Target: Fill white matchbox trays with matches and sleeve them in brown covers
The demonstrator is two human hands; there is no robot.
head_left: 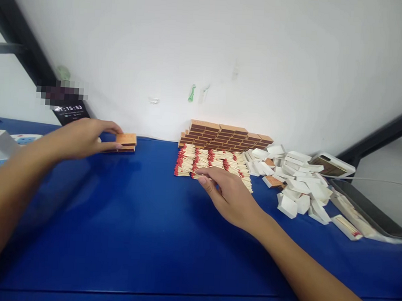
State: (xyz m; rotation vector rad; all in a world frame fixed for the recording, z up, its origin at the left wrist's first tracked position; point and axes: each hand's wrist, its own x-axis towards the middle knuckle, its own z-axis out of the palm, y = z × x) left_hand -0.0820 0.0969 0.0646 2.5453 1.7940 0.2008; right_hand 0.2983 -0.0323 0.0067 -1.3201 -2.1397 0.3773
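At the left, my left hand (84, 139) grips a matchbox (126, 139) between its thumb and fingers. That box sits on top of at least one other matchbox; the fingers partly hide both. My right hand (234, 198) is at the near edge of a broad bed of red-tipped matches (214, 160), palm down. Its thumb and forefinger are slightly apart, with nothing visible between them; the other fingers are hidden. Behind the matches, a stepped stack of matchboxes (219, 134) with brown striking sides stands against the wall.
A heap of white inner trays (298, 174) with a few matchbox sleeves lies to the right. Near it are a tray of matches (348, 226), a dark bin (371, 208) and a white-edged device with a cable (332, 164). A phone (72, 111) leans at the far left.
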